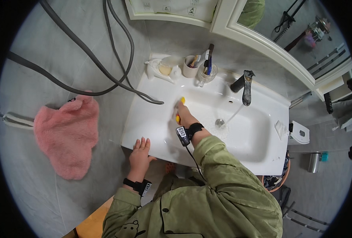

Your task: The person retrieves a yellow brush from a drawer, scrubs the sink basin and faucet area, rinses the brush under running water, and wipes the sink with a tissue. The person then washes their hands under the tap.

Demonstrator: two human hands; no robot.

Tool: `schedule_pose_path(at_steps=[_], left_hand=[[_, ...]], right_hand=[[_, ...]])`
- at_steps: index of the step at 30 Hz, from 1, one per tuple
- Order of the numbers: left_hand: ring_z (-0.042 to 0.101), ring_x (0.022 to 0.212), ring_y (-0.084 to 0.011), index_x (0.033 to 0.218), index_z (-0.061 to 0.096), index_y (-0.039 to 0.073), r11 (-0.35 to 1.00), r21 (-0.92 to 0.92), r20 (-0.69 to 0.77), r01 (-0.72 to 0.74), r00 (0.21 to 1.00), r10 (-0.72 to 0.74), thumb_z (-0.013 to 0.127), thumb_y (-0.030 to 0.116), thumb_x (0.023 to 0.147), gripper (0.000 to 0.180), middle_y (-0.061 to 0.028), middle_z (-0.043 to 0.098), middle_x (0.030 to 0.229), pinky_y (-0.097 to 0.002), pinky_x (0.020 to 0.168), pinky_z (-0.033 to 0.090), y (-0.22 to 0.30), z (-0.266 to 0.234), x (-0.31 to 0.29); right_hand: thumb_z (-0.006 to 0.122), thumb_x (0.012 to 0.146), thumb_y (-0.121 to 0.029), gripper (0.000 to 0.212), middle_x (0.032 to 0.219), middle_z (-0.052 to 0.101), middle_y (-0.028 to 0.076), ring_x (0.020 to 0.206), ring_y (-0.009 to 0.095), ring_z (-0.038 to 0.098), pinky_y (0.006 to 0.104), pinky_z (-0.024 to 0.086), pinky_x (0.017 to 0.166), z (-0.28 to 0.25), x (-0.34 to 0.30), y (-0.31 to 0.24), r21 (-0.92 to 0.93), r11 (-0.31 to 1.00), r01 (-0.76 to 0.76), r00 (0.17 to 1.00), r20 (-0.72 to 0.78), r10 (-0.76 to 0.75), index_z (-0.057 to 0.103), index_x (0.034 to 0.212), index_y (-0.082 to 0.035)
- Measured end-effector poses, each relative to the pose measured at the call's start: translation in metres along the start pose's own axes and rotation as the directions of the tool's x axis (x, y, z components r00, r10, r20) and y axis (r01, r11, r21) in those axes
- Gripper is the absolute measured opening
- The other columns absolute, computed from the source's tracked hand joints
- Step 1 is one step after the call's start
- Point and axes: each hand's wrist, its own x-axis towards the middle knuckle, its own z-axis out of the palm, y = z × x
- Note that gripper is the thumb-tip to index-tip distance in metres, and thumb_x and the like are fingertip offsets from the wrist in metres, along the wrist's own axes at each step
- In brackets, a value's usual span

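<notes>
My right hand [185,114] presses down at the left rim of the white washbasin [148,129]. Under its fingers is a small yellow thing [182,100], perhaps a sponge; only bits of it stick out on either side of the hand. Fingers stretched out, my left hand [139,154] rests on the basin's front left edge and holds nothing. A dark faucet [246,88] pours a thin stream of water into the bowl beside the drain [219,122].
Along the back ledge stand a white soap dish [164,70], a toothbrush cup [190,68] and a clear glass holder [207,74]. Grey hoses [104,81] hang at the left, one end above the ledge. A pink towel [67,135] hangs on the left wall. A cabinet mirror [291,35] juts out above.
</notes>
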Motion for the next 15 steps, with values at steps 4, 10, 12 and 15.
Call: schedule_pose_path(at_steps=[4,10,12,15], left_hand=[[0.041,0.126,-0.0343,0.132,0.045,0.007,1.000,0.021,-0.008,-0.011,1.000,0.011,0.080,0.033,0.056,0.087,-0.0176,0.044,0.136,-0.0394,0.102,0.037,0.001,-0.001,0.002],[0.042,0.125,-0.0323,0.131,0.047,0.008,0.999,0.032,0.001,0.006,1.000,-0.006,0.079,0.034,0.058,0.083,-0.0145,0.046,0.135,-0.0389,0.103,0.037,0.011,-0.006,0.005],[0.042,0.125,-0.0322,0.131,0.046,0.008,0.999,0.036,-0.010,0.002,1.000,-0.002,0.079,0.034,0.058,0.084,-0.0147,0.046,0.135,-0.0389,0.103,0.037,0.016,-0.005,0.004],[0.042,0.126,-0.0323,0.131,0.046,0.008,0.999,0.009,0.026,0.048,0.998,-0.048,0.079,0.034,0.058,0.084,-0.0152,0.046,0.135,-0.0384,0.103,0.036,0.020,-0.003,0.004]], right_hand=[[0.035,0.091,-0.058,0.055,0.068,0.054,0.007,0.053,0.021,0.054,0.0382,0.042,0.041,-0.001,0.000,0.005,-0.068,0.997,0.038,0.999,-0.029,-0.040,0.057,0.092,-0.007],[0.034,0.091,-0.058,0.061,0.076,0.060,0.010,0.061,0.023,0.059,0.0389,0.047,0.051,-0.008,-0.014,0.002,-0.015,0.994,0.109,0.991,0.077,-0.108,0.059,0.100,-0.002],[0.033,0.092,-0.057,0.063,0.075,0.060,0.011,0.060,0.024,0.059,0.0388,0.047,0.050,-0.009,-0.015,-0.001,-0.156,0.987,0.046,0.999,-0.015,-0.049,0.059,0.099,0.000],[0.033,0.092,-0.057,0.063,0.073,0.061,0.011,0.060,0.025,0.059,0.0380,0.047,0.050,-0.005,-0.006,-0.007,-0.253,0.967,-0.029,0.996,-0.093,0.006,0.059,0.096,0.000]])
